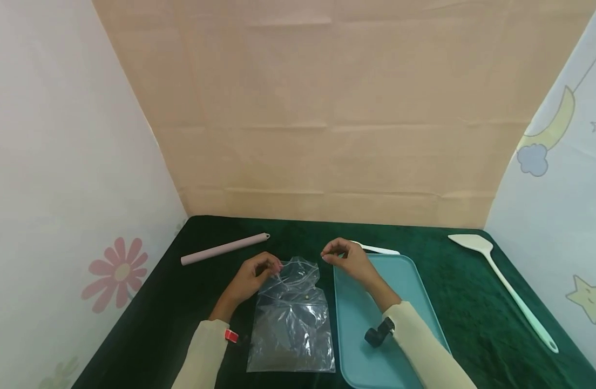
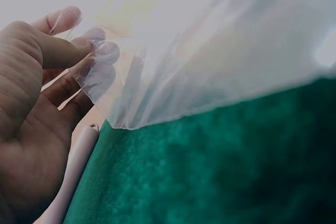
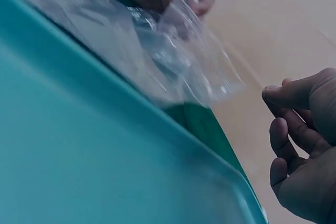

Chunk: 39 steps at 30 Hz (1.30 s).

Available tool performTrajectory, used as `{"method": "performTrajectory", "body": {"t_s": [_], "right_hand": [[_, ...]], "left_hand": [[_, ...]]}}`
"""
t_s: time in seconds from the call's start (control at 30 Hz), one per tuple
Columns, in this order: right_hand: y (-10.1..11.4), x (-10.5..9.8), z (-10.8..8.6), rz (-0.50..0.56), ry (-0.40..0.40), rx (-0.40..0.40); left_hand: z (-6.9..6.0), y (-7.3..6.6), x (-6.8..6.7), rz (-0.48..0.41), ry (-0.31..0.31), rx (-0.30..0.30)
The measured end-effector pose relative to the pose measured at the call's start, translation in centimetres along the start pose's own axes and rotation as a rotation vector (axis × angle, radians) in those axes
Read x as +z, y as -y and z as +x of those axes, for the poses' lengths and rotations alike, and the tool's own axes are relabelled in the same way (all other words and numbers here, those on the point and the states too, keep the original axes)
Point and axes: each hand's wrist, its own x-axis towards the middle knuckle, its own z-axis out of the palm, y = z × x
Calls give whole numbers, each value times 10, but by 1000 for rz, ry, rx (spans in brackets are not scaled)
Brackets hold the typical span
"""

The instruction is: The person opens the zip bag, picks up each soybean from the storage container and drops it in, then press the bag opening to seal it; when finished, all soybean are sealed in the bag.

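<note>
A clear plastic zip bag [image 1: 292, 329] lies on the dark green cloth, its top end lifted and crumpled. My left hand [image 1: 253, 278] pinches the bag's upper left corner between thumb and fingers; in the left wrist view the film [image 2: 173, 82] stretches away from the fingertips. To the right of the bag's mouth, my right hand [image 1: 349, 260] hovers above the far left part of a light blue tray [image 1: 371, 362]. Its thumb and forefinger come together, and I see nothing between them. In the right wrist view, that hand [image 3: 304, 145] is apart from the bag [image 3: 173, 56].
A pink rod [image 1: 225, 249] with a hanging hole lies at the back left. Behind the tray is a white utensil [image 1: 378, 249], partly hidden by my right hand. A long white spatula [image 1: 504, 278] lies on the right. A brown paper wall [image 1: 327, 119] stands behind the cloth.
</note>
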Motion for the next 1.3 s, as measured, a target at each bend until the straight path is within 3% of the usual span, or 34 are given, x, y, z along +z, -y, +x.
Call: {"method": "performTrajectory", "body": {"t_s": [0.23, 0.47, 0.8, 0.97, 1.17, 1.3], "right_hand": [[8, 23, 3, 19, 42, 2], [5, 20, -2, 46, 30, 42], [0, -32, -25, -1, -79, 63], [-8, -62, -43, -98, -115, 68], [-24, -93, -68, -307, -107, 72], [-35, -105, -84, -347, -46, 101]], "left_hand": [[3, -3, 2, 20, 0, -19], [3, -1, 4, 9, 14, -14], [5, 1, 2, -15, 24, 26], [5, 1, 0, -20, 15, 15], [6, 2, 1, -30, 15, 20], [3, 2, 0, -22, 10, 25]]}}
